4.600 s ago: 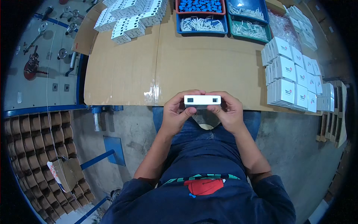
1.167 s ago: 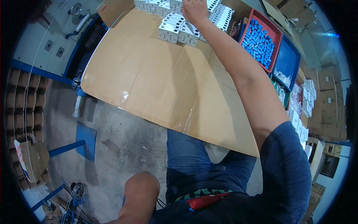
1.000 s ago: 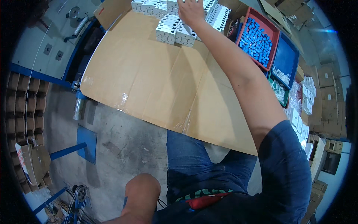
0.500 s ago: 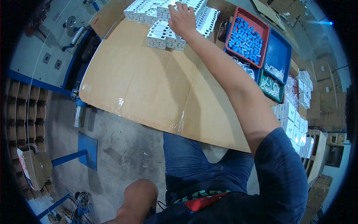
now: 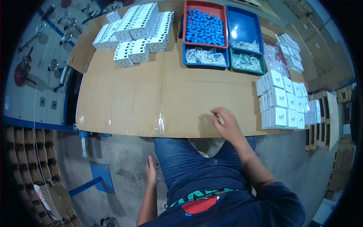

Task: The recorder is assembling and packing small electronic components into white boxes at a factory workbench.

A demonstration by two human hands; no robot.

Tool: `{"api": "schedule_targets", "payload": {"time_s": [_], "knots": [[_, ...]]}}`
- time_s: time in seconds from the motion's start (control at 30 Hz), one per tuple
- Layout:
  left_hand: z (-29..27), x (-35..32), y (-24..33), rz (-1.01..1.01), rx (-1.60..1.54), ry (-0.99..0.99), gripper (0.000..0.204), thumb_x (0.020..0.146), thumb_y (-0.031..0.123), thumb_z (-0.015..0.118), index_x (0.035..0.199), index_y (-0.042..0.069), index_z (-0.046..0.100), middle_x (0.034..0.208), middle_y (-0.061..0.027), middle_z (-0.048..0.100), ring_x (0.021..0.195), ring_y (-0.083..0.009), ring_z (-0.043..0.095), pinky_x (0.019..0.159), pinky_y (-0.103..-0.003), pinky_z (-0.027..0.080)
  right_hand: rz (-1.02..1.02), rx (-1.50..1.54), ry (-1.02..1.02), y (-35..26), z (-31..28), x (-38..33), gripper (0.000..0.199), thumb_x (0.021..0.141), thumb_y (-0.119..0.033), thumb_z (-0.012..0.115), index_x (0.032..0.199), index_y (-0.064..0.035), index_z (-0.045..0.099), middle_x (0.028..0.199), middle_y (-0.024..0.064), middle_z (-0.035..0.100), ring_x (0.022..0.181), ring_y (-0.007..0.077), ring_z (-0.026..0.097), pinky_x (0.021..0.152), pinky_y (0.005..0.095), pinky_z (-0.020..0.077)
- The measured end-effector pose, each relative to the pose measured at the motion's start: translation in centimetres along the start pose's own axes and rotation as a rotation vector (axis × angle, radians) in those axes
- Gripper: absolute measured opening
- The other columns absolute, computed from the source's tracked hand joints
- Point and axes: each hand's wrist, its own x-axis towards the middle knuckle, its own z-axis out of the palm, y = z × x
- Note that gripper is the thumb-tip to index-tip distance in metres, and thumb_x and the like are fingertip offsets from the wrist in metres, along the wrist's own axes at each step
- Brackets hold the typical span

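Observation:
My right hand (image 5: 226, 123) hovers over the near part of a cardboard-covered table (image 5: 189, 102). Its fingers are loosely bent, with a gap between thumb and forefinger, and nothing shows in them; motion blurs it slightly. Beside my left thigh hangs my left hand (image 5: 151, 170), fingers stretched out and holding nothing. Stacked white boxes (image 5: 138, 22) with small dark openings stand at the back left of the table. White packages (image 5: 279, 98) form another stack at the right edge, the closest goods to my right hand.
A red tray (image 5: 206, 41) of blue pieces stands at the back, behind a blue tray (image 5: 206, 65) of small white parts. Right of these are a larger blue tray (image 5: 244, 26) and a green tray (image 5: 247, 71), both with white parts. Clear plastic bags (image 5: 275, 58) lie beyond.
My right hand has come back from the white boxes at the far side to the near part of the table. My left hand now shows beside my leg. The view has swung right.

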Motion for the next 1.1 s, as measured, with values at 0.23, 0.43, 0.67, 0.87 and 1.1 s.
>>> {"api": "schedule_targets", "payload": {"time_s": [0.23, 0.43, 0.67, 0.87, 1.1], "knots": [[3.9, 0.0, 1.9, -0.346, -0.380, -0.505, 0.107, 0.092, 0.083, 0.045, 0.163, 0.006, 0.027, 0.163, -0.0172, 0.038, 0.143, -0.0336, 0.045, 0.119, -0.048, 0.039, 0.253, 0.078, 0.001, 4.0, -3.2, -11.8, 0.017, 0.094, -0.011, 0.069, 0.109, -0.0040, 0.070, 0.101, 0.0115, 0.073, 0.096, 0.0278, 0.070, 0.090, 0.0388, 0.0514], [3.5, -1.4, 2.3, -0.269, -0.378, -0.599, 0.104, 0.094, 0.080, 0.045, 0.162, 0.004, 0.027, 0.162, -0.0186, 0.040, 0.144, -0.0331, 0.046, 0.119, -0.047, 0.039, 0.311, 0.247, -0.047, 3.6, -4.3, -12.4, 0.021, 0.097, -0.015, 0.069, 0.111, -0.0003, 0.070, 0.105, 0.0137, 0.074, 0.096, 0.0243, 0.073, 0.084, 0.0358, 0.0557], [1.1, -4.1, 0.3, -0.059, -0.147, -0.445, 0.093, 0.101, 0.070, 0.044, 0.157, -0.004, 0.035, 0.157, -0.0205, 0.046, 0.141, -0.0338, 0.050, 0.116, -0.044, 0.040, 0.385, 0.202, -0.406, 5.4, -3.9, -14.2, 0.022, 0.097, -0.018, 0.067, 0.110, -0.0005, 0.071, 0.103, 0.0159, 0.075, 0.092, 0.0287, 0.073, 0.081, 0.0365, 0.0572], [0.2, -11.8, 5.9, 0.231, 0.412, -0.311, 0.060, 0.107, 0.042, 0.054, 0.136, -0.010, 0.056, 0.135, -0.0173, 0.066, 0.132, -0.0287, 0.057, 0.111, -0.038, 0.044, 0.122, -0.172, -0.685, 6.8, -2.5, -13.1, 0.027, 0.094, -0.024, 0.061, 0.106, -0.0027, 0.073, 0.099, 0.0215, 0.073, 0.096, 0.0418, 0.069, 0.085, 0.0493, 0.0555], [-2.0, -8.6, 4.1, 0.319, 0.344, 0.121, 0.050, 0.106, 0.041, 0.058, 0.089, -0.003, 0.075, 0.079, -0.0090, 0.071, 0.073, -0.0158, 0.062, 0.072, -0.034, 0.049, 0.346, 0.087, 0.075, 6.8, -9.9, -19.1, 0.018, 0.100, -0.015, 0.062, 0.102, 0.0010, 0.069, 0.096, 0.0160, 0.071, 0.089, 0.0303, 0.069, 0.080, 0.0363, 0.0534]]}}
